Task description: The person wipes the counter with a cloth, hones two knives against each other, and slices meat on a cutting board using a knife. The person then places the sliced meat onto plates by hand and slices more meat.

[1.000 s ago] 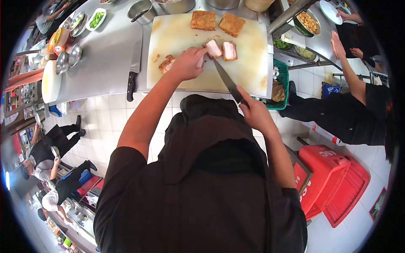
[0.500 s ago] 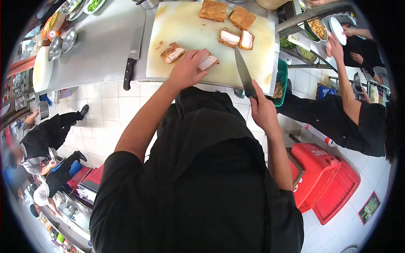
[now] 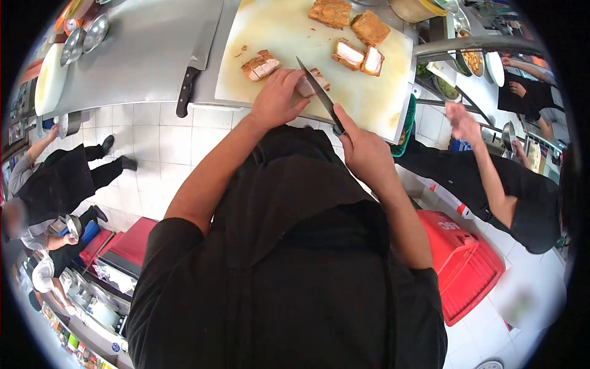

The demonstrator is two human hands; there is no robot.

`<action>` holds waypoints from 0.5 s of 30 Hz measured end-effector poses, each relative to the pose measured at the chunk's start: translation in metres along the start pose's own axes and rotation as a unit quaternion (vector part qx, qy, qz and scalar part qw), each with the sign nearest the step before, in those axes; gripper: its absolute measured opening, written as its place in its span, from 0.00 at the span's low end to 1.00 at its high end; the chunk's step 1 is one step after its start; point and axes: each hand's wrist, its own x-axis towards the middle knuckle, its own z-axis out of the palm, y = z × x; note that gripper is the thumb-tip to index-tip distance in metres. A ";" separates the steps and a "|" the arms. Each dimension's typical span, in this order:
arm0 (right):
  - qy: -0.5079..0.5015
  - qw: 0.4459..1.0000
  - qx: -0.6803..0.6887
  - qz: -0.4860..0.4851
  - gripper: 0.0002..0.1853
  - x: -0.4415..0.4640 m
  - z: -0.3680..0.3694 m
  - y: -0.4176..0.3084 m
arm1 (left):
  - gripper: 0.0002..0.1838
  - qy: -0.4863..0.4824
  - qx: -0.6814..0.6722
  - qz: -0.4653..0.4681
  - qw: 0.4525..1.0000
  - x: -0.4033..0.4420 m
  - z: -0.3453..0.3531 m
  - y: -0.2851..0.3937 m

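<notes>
My left hand, fingers bent, steadies a piece of crispy pork near the front edge of the white cutting board. In my right hand is a kitchen knife, gripped by its handle, its blade slanting up and left across that piece. Whether the edge has gone into the meat cannot be seen. Left of it lies a pork piece cut into slices. Farther right on the board are two pieces with white cut faces and two browned slabs.
A second knife with a black handle lies on the steel counter, left of the board. Metal bowls stand farther left. A green basket is below the board's right edge. Co-workers are on both sides; a red bin stands right.
My right hand has brought the knife leftward, from beside the white-faced pieces to over the piece under my left hand. The view has shifted slightly. A co-worker's hand at right has drawn back from a plate.
</notes>
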 end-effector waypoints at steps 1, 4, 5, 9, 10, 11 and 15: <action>-0.011 1.000 -0.010 0.006 0.35 0.001 -0.003 -0.003 | 0.34 0.003 0.000 -0.001 1.000 0.000 0.001 -0.002; 0.006 1.000 -0.026 -0.006 0.35 -0.001 -0.004 -0.005 | 0.32 0.015 0.023 0.004 1.000 0.001 0.008 -0.006; 0.020 0.999 -0.028 -0.015 0.35 -0.002 -0.004 -0.004 | 0.32 0.011 0.028 -0.001 1.000 0.000 0.010 -0.007; -0.001 0.999 -0.051 -0.015 0.35 0.000 -0.008 -0.002 | 0.31 0.007 0.034 -0.003 0.999 0.001 0.011 -0.008; -0.009 0.998 -0.057 -0.012 0.35 0.002 -0.009 -0.003 | 0.31 0.010 0.033 -0.001 0.999 0.002 0.011 -0.009; -0.018 0.998 -0.064 -0.009 0.35 0.003 -0.010 -0.003 | 0.31 0.012 0.032 0.000 0.999 0.002 0.011 -0.009; -0.027 0.998 -0.054 -0.016 0.35 0.008 -0.015 -0.002 | 0.30 0.012 0.030 -0.009 0.999 0.003 0.011 -0.009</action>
